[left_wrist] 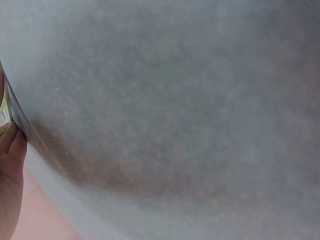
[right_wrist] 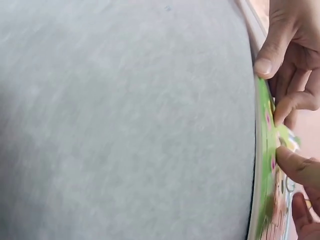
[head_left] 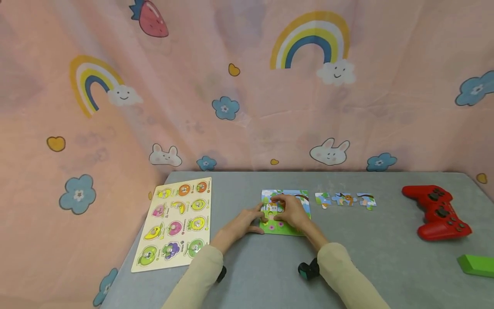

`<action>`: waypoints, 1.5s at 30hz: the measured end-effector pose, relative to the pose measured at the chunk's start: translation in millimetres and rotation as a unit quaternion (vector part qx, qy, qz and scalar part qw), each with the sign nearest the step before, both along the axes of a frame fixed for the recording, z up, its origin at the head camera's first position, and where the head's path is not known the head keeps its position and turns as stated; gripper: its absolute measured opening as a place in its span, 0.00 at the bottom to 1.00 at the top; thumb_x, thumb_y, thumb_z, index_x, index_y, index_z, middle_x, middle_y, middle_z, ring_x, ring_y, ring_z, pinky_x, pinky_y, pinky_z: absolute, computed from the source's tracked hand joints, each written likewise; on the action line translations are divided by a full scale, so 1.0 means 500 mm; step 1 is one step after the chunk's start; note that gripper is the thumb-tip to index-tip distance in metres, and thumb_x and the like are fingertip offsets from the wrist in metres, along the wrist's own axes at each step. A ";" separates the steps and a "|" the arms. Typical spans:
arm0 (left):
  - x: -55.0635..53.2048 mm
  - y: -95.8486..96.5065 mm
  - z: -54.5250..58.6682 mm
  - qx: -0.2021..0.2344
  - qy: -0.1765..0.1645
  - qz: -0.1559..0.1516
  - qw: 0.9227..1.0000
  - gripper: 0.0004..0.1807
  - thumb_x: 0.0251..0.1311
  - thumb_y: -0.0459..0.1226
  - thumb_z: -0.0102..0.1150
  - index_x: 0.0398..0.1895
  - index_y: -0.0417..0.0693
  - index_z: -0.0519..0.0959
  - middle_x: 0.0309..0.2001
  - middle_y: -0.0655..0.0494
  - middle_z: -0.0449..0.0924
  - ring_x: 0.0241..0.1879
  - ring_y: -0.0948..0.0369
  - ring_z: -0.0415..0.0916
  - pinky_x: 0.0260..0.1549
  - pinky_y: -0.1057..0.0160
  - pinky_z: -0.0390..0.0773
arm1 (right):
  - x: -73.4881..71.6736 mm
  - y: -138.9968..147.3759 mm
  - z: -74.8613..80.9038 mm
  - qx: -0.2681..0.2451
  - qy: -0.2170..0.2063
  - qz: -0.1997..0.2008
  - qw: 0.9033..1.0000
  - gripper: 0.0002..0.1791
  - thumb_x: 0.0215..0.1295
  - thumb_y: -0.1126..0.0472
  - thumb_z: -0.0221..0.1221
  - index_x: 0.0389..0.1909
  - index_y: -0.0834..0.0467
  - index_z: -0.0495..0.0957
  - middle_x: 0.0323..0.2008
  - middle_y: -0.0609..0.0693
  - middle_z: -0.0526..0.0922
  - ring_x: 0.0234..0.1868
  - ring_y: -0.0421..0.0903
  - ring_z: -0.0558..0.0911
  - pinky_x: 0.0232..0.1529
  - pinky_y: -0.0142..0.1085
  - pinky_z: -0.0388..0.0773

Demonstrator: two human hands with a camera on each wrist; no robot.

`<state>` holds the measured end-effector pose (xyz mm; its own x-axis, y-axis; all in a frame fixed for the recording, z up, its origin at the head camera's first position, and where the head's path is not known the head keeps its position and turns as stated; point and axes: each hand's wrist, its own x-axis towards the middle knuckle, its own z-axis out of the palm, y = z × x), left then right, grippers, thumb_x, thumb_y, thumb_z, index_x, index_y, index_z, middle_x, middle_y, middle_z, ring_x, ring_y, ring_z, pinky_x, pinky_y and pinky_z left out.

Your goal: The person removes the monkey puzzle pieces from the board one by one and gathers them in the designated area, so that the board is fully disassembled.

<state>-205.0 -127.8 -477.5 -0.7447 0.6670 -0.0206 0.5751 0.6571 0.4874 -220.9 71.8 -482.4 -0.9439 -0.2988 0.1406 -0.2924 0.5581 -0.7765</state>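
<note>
A jigsaw puzzle board with a green lower border and a blue upper part lies on the grey table, partly covered by both hands. My right hand is over its middle, thumb and fingers pinching a puzzle piece that tilts up from the board in the right wrist view. My left hand holds the board's lower left corner. Its thumb presses at the edge while a bent finger reaches onto the face beside the piece. The left wrist view catches only a few left fingers at its left edge.
Several loose puzzle pieces lie in a row right of the board. A fruit peg board lies at the left. Farther right are a red game controller and a green block. A pink patterned curtain hangs behind the table.
</note>
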 end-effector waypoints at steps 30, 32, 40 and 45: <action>0.001 -0.002 -0.005 0.014 -0.016 0.007 1.000 0.13 0.54 0.38 0.67 0.41 0.44 0.79 0.69 0.35 0.56 0.65 0.46 0.63 0.61 0.55 0.69 | -0.028 0.099 -0.033 -0.195 -0.160 0.094 0.963 0.23 0.59 0.67 0.65 0.56 0.68 0.77 0.57 0.64 0.77 0.56 0.55 0.78 0.49 0.34 0.79; 0.001 -0.002 -0.006 0.015 -0.016 0.009 1.000 0.12 0.54 0.38 0.67 0.41 0.44 0.79 0.69 0.35 0.56 0.65 0.47 0.64 0.60 0.55 0.69 | -0.027 0.103 -0.033 -0.206 -0.167 0.086 0.960 0.23 0.58 0.66 0.66 0.55 0.67 0.77 0.56 0.64 0.77 0.54 0.54 0.79 0.47 0.32 0.79; 0.003 -0.004 -0.008 0.020 -0.014 0.009 1.000 0.13 0.54 0.38 0.66 0.42 0.44 0.80 0.69 0.36 0.57 0.65 0.47 0.63 0.61 0.55 0.68 | -0.024 0.118 -0.039 -0.217 -0.162 0.084 0.959 0.22 0.57 0.67 0.66 0.53 0.68 0.78 0.54 0.65 0.78 0.45 0.44 0.83 0.41 0.31 0.80; 0.003 -0.005 -0.008 0.025 -0.015 0.005 1.000 0.13 0.54 0.38 0.66 0.42 0.43 0.80 0.69 0.35 0.56 0.66 0.46 0.63 0.61 0.54 0.68 | -0.015 0.134 -0.038 -0.206 -0.157 0.080 0.963 0.22 0.57 0.65 0.67 0.53 0.67 0.79 0.55 0.64 0.78 0.42 0.38 0.82 0.40 0.28 0.80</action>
<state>-203.3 -130.2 -481.2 -0.7510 0.6603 -0.0098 0.5531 0.6370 0.5370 -228.7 139.0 -501.6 -0.9055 -0.4242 -0.0059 -0.0644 0.1513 -0.9864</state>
